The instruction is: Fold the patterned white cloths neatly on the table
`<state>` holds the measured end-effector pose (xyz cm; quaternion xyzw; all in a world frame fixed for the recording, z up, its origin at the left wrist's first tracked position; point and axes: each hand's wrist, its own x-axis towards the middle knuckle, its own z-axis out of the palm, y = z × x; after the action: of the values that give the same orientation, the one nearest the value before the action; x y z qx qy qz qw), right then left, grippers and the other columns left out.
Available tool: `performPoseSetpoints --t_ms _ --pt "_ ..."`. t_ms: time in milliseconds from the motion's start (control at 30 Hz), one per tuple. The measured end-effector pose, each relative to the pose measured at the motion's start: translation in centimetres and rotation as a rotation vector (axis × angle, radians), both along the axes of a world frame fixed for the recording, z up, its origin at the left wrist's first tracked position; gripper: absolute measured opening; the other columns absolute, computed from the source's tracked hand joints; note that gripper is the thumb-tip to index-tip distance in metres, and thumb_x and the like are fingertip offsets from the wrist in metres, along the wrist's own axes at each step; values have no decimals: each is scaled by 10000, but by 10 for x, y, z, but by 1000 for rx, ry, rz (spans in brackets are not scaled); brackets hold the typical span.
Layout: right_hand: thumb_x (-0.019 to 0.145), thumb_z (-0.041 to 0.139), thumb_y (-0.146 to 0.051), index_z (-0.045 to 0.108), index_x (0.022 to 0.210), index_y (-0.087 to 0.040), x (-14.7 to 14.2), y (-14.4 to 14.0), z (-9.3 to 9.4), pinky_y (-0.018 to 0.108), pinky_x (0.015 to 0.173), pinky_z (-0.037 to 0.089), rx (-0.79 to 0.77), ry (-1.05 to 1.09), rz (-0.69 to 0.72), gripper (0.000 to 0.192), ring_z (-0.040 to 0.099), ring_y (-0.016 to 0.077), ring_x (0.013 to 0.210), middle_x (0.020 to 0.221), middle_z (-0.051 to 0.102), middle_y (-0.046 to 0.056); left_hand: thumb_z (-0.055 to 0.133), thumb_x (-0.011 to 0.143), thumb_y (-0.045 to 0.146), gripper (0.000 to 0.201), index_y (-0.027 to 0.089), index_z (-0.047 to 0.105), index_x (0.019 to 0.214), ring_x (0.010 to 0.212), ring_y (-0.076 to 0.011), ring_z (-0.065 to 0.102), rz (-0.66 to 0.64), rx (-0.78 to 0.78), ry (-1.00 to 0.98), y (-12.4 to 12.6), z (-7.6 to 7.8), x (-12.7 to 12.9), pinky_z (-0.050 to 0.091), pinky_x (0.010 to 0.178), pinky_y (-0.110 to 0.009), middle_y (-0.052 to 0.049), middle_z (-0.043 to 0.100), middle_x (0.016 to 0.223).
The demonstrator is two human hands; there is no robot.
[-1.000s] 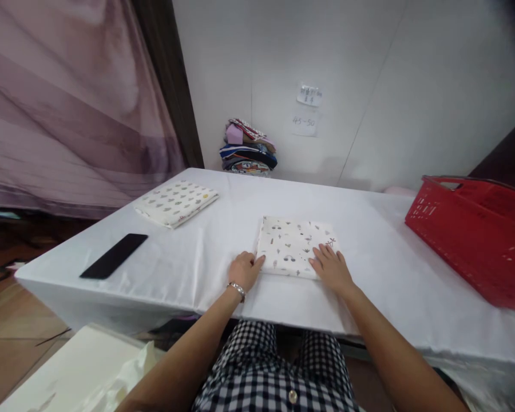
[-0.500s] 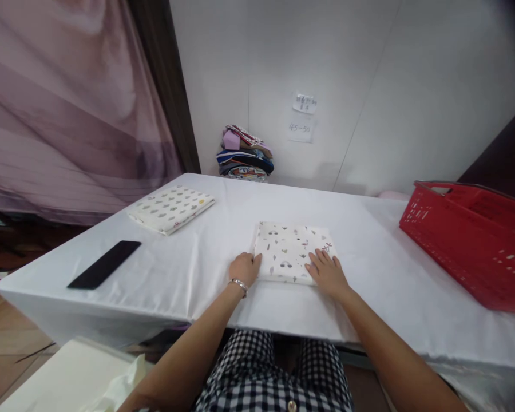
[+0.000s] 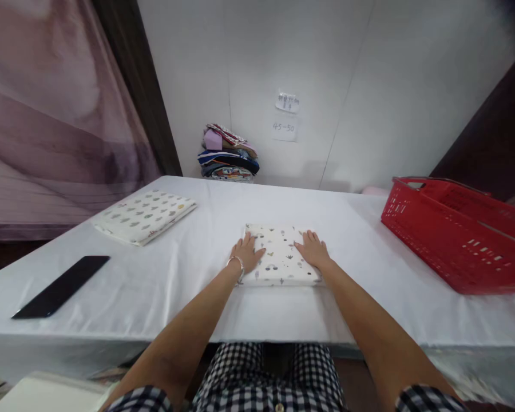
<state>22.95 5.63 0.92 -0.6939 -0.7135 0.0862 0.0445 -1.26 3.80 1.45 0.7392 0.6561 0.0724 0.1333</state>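
Observation:
In front of me a folded white cloth [image 3: 281, 257] with small printed rainbows and plants lies flat on the white-covered table [image 3: 257, 315]. My left hand [image 3: 246, 253] rests on its left side, fingers spread and pointing away from me, with a bracelet at the wrist. On the cloth's right side lies my right hand [image 3: 313, 250], also spread, palm down. Neither hand grips the cloth. Each covers part of the print beneath it.
Back left lies another folded cloth [image 3: 148, 216] with a grey print. A black phone-like slab [image 3: 62, 287] is at the left front. On the right stands a red plastic basket [image 3: 459, 234]. Folded fabrics [image 3: 229, 154] are stacked by the wall, below paper labels [image 3: 285, 127].
My left hand has moved from the cloth's left edge onto its top, fingers now spread. My right hand has slid farther up the right side. The whole view has shifted slightly.

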Motion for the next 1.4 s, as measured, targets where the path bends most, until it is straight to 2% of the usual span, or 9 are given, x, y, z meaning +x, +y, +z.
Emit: performPoseSetpoints --t_ms 167,367,500,600,700,833,1000,1167,1400 --pt "860 177 -589 163 1412 -185 8 2 -11 472 1047 143 -39 19 -9 684 9 234 1359 1499 30 60 201 810 628 732 205 205 1407 1348 -302 117 27 -52 16 0 -12 -3 181 1067 -438 -9 -3 1502" --pt "869 228 -561 222 1394 -197 4 9 0 498 1048 98 -30 19 -11 638 23 249 1359 1496 63 76 208 792 667 731 221 301 1364 1342 -327 121 -6 -107 76 15 8 -4 176 1034 -544 -55 92 1496" --pt "912 231 -401 249 1385 -182 1 23 11 469 1058 86 43 6 48 522 37 230 1360 1488 129 75 230 842 571 649 191 291 1365 1358 -280 77 -23 -20 132 41 19 -5 133 1052 -530 -87 108 1492" --pt "906 270 -311 296 1371 -202 4 40 20 453 1063 91 -25 18 173 478 161 222 1341 1437 293 70 249 861 507 590 212 281 1371 1364 -239 69 -96 39 169 62 17 -7 99 1069 -508 -61 143 1488" --pt "841 431 -333 390 1328 -223 11 63 31 394 1031 231 -152 34 244 501 353 235 1255 1368 412 70 292 852 493 574 233 297 1364 1355 -229 132 -173 -11 183 83 15 -11 86 1072 -506 -53 236 1463" --pt "668 640 -403 571 1170 -229 16 96 43 323 872 412 -353 44 281 536 530 252 1071 1227 554 61 433 758 572 666 243 364 1333 1272 -266 336 -222 -176 218 110 22 -13 235 1041 -445 -78 367 1400" --pt "473 753 -466 557 1177 -234 8 127 49 408 857 414 -554 -81 257 767 494 318 1092 1273 500 86 634 584 519 756 215 477 1258 1150 -262 479 -300 -323 236 146 26 -6 396 932 -320 -82 488 1304" --pt "425 764 -471 535 1198 -178 0 141 49 406 869 407 -750 -121 272 858 485 330 1101 1280 489 103 691 508 320 756 209 502 1231 1055 -253 541 -404 -411 210 161 23 11 452 852 -310 -76 537 1246" --pt "498 723 -421 536 1168 -182 -3 120 69 365 847 410 -632 -116 316 736 483 306 1093 1264 493 103 601 506 162 772 217 467 1264 990 -244 569 -464 -423 166 152 25 26 495 719 -279 -78 521 1261"
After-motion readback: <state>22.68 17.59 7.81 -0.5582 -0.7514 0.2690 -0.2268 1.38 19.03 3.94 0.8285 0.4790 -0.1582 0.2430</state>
